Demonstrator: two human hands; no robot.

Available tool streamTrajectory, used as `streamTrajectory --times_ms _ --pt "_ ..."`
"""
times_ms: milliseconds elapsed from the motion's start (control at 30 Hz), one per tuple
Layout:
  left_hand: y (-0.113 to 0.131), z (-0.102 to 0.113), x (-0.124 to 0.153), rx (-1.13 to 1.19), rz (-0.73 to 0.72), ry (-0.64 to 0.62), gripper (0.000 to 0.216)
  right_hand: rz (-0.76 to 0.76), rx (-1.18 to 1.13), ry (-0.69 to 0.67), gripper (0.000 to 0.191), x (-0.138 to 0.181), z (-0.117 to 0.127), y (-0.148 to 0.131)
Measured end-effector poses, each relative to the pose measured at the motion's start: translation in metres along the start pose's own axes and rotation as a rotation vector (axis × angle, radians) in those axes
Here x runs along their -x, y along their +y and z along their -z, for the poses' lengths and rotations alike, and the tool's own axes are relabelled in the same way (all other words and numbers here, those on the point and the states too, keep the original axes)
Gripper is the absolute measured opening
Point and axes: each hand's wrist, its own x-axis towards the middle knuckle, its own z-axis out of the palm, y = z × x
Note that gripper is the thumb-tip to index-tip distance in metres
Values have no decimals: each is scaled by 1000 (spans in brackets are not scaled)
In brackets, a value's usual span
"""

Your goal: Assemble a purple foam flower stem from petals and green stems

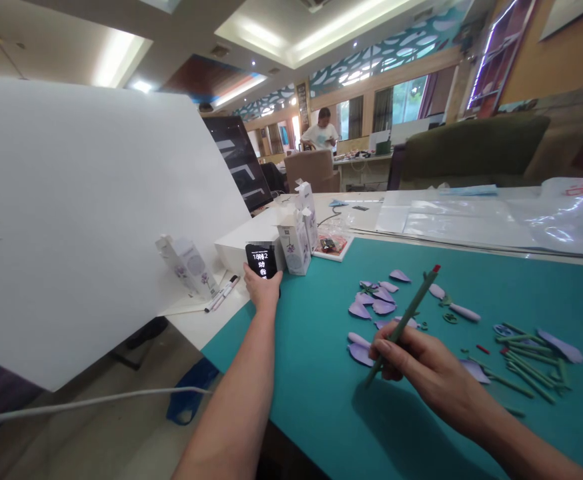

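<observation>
Bare left forearm [234, 393], bare right forearm [516, 427], left hand [261, 288], right hand [421, 360]

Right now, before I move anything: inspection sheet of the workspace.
surface: teal mat on a white table.
job's things: purple petals and cut green stems lie loose on the mat.
grips: left hand holds a phone with text on its screen; right hand holds a green stem with a red tip.
clutter: boxes, markers, plastic sheets.
cables: white cable below the table at left; dark cable on the table.
surroundings: white board, monitor, co-worker standing at a far desk.
</observation>
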Motion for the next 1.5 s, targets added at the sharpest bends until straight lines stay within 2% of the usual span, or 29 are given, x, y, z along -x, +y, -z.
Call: streamTrajectory --times_ms 267,400,500,533,567,600,667,767,800,867,967,1100,1167,1300,1500 --pt "-4 -1 -3 13 -8 9 98 -12 -5 -7 49 -2 1 2" --pt "3 8 -3 26 -45 90 98 -20 -4 -17 49 -3 1 4" --pt "18 19 5 68 -125 171 76 -34 1 -30 49 -4 2 9" --pt "26 22 11 146 -197 174 66 -39 0 -37 48 -4 2 10" --pt "34 24 20 232 -258 120 53 -40 -1 -48 47 -4 2 12" --pt "43 26 30 312 -301 2 41 -39 -2 -59 45 -5 2 13" --pt "62 27 55 470 -311 -370 28 -30 2 -78 44 -5 2 13" --pt "90 28 95 647 -159 -909 39 -43 9 -94 44 -5 2 10" --pt "97 29 106 698 -106 -1046 43 -52 8 -98 43 -6 2 8" --pt "109 30 123 793 -21 -1213 48 -62 5 -112 42 -7 3 7" --pt "122 30 134 905 94 -1312 45 -48 -2 -122 41 -9 3 9" --pt "132 26 136 961 234 -1366 33 -41 3 -112 37 -13 5 16" --pt "136 24 135 977 260 -1377 30 -56 9 -120 34 -15 9 17" --pt "140 22 131 943 122 -1361 29 -92 32 -83 29 -19 32 11" --pt "132 16 135 633 -94 -1447 32 -154 63 222 21 -25 81 3"
